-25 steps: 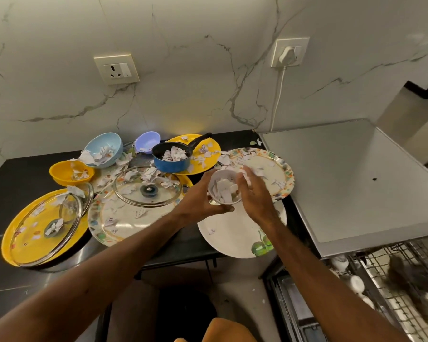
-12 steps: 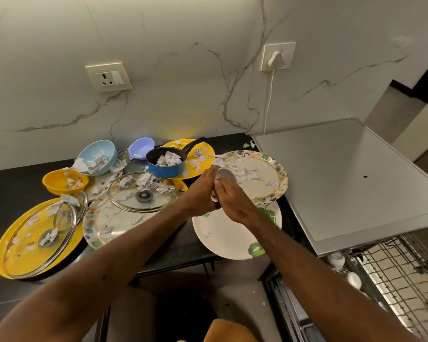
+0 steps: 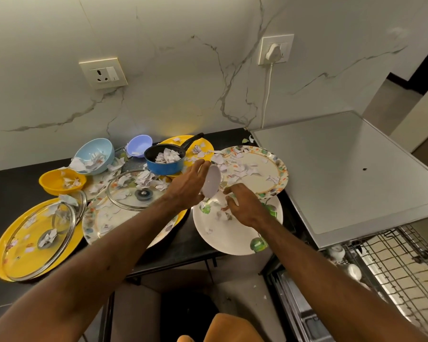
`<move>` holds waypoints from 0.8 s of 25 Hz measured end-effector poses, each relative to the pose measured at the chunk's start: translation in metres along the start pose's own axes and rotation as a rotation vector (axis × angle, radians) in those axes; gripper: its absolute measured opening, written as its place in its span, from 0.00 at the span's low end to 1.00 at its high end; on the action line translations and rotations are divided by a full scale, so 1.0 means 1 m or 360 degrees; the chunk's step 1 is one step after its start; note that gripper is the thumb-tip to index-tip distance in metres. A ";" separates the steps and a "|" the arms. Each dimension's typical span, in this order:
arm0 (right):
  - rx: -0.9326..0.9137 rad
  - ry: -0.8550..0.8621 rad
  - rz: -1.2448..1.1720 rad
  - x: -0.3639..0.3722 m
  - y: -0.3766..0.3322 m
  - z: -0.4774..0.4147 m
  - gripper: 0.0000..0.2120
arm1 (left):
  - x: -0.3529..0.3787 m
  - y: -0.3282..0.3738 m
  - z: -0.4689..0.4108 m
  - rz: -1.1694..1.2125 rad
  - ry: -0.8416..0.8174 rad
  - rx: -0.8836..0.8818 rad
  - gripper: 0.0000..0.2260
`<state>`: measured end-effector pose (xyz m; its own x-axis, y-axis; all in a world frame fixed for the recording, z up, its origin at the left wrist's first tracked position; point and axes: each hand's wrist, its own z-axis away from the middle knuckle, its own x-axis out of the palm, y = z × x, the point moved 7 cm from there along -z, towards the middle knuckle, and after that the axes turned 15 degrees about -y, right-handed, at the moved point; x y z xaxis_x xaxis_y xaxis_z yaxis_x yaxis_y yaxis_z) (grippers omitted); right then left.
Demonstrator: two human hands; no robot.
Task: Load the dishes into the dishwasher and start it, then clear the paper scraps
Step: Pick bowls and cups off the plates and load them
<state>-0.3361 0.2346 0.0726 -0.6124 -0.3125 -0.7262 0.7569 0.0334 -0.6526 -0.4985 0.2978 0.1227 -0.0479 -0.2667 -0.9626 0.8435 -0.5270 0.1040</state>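
- Head view: the left hand [image 3: 185, 186] has its grip grasping a small white bowl [image 3: 211, 181], tipped on its side above the white plate [image 3: 223, 241] on the black table [image 3: 15, 183].
- The right hand [image 3: 245, 206] hovers over that plate, grip released, fingers loose above paper scraps [image 3: 221, 215].
- Print on the plates is too small to read.
- The dishwasher rack [image 3: 393, 262] is at lower right.

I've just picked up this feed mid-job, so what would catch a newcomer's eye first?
Mid-frame, the left hand holds a small white bowl tipped on its side, and the right hand reaches over a white fruit-print plate beside it. Torn paper scraps litter nearly every dish on the black counter. At lower right, the dishwasher rack stands pulled out.
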 end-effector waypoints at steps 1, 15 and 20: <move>0.0064 0.0095 -0.0177 -0.004 0.008 0.003 0.13 | -0.003 0.001 -0.001 0.0007 0.0045 -0.0004 0.50; -0.0009 0.0441 -0.2934 -0.034 0.084 0.081 0.24 | 0.000 0.154 -0.046 0.1610 -0.0652 0.0479 0.15; 0.0047 0.0696 -0.2870 -0.065 0.141 0.139 0.22 | 0.016 0.247 -0.060 0.1464 -0.1006 0.0616 0.10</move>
<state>-0.1579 0.1276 0.0581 -0.5863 0.2904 0.7562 -0.7964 -0.0361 -0.6037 -0.2593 0.2114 0.1176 0.1449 -0.9685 -0.2027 0.4859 -0.1088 0.8672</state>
